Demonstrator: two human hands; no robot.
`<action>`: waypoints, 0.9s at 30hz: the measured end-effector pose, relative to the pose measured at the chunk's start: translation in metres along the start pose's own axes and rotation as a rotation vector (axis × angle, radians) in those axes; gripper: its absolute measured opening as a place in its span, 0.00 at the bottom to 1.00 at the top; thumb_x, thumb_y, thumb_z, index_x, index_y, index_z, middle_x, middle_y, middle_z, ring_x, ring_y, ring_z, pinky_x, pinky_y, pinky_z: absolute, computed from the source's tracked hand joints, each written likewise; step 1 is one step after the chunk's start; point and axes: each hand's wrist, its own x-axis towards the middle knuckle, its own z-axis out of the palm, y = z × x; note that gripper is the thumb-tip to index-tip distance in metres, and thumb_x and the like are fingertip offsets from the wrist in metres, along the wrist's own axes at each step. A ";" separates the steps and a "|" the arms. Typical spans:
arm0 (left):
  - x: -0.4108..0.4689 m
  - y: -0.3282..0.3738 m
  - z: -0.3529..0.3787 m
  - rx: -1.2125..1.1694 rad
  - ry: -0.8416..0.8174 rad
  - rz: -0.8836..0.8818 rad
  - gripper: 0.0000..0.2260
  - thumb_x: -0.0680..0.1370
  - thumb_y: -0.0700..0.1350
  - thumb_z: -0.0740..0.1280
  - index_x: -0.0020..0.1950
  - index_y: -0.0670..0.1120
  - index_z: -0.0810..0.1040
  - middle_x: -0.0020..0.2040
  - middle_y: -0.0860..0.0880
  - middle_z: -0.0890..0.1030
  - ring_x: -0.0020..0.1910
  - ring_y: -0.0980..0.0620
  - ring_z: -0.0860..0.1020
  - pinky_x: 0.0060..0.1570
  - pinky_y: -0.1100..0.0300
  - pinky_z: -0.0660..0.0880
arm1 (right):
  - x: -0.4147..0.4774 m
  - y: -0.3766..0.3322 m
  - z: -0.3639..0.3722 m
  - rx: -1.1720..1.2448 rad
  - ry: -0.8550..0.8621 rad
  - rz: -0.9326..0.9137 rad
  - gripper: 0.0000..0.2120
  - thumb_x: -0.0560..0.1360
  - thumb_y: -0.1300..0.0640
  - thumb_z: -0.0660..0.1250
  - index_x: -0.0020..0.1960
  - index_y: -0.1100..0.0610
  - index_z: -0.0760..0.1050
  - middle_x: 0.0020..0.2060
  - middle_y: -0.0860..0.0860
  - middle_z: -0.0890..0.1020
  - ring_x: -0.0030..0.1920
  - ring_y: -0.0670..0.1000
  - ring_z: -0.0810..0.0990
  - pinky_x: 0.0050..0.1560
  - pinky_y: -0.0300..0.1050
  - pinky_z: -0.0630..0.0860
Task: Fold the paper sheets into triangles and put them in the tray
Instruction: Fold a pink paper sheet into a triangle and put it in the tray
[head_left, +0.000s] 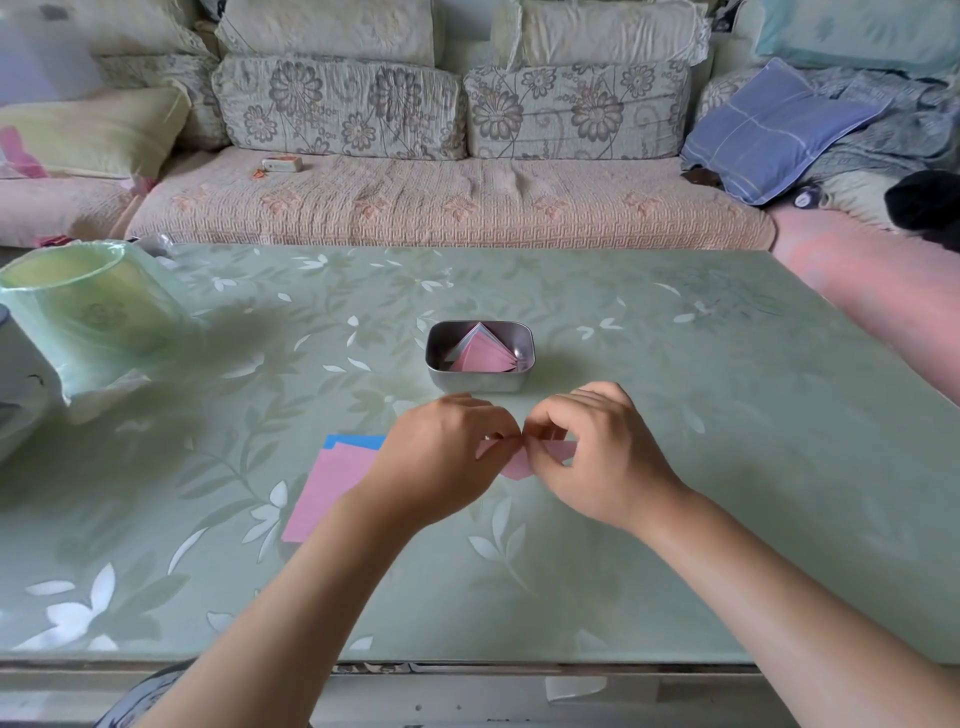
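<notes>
A small metal tray (441, 356) stands at the middle of the table and holds several folded pink and pale triangles (480, 353). Just in front of it, my left hand (441, 452) and my right hand (597, 452) meet fingertip to fingertip and pinch a pink paper sheet (519, 462), which is partly folded and mostly hidden by my fingers. To the left, half under my left forearm, lies a flat stack of sheets (332, 483), pink on top with a blue edge showing behind.
A bin lined with a green plastic bag (88, 317) stands at the table's left side. A sofa (447, 202) with cushions runs along the far edge. The green floral table (675, 415) ends close to my body.
</notes>
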 end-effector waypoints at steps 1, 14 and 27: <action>0.000 0.001 0.000 -0.003 -0.005 0.002 0.05 0.76 0.50 0.67 0.43 0.54 0.82 0.38 0.57 0.81 0.42 0.54 0.77 0.37 0.56 0.74 | 0.001 -0.001 0.000 -0.004 -0.008 0.007 0.03 0.68 0.56 0.68 0.36 0.53 0.77 0.30 0.43 0.80 0.32 0.49 0.78 0.50 0.53 0.73; 0.003 -0.029 -0.018 -0.018 0.087 -0.211 0.05 0.77 0.47 0.69 0.41 0.54 0.81 0.34 0.64 0.75 0.39 0.60 0.71 0.35 0.63 0.68 | 0.000 0.025 -0.008 -0.037 -0.024 0.192 0.09 0.68 0.60 0.71 0.37 0.50 0.72 0.27 0.41 0.74 0.31 0.46 0.75 0.49 0.47 0.73; 0.004 -0.007 0.000 -0.492 -0.136 -0.436 0.06 0.71 0.54 0.65 0.43 0.55 0.80 0.39 0.58 0.83 0.35 0.57 0.78 0.35 0.60 0.75 | 0.000 0.017 0.009 0.475 -0.187 0.473 0.13 0.81 0.54 0.64 0.39 0.57 0.74 0.31 0.52 0.77 0.32 0.48 0.69 0.39 0.47 0.68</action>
